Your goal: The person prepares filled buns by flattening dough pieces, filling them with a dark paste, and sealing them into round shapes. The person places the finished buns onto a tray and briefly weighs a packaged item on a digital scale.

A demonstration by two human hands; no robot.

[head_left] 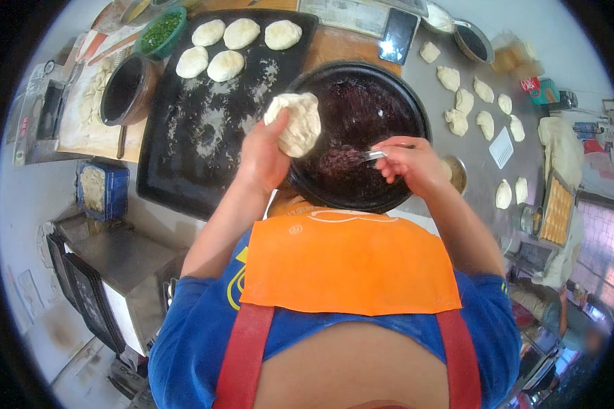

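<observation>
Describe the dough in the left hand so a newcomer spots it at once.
Start from the big black rectangular tray and the round dark pan to its right. Where the two meet in view, the left hand holds a pale, flattened dough round. Other dough pieces lie on the tray and the grey table; it alone is in a hand.

The black-rimmed round pan [365,109] is dark reddish-brown inside. Over its left edge, a cream-white dough disc [301,126]; left, a black tray [177,153] streaked whitish; right, a grey counter [474,153]; below, an orange apron [348,266] with red straps [245,354].
</observation>
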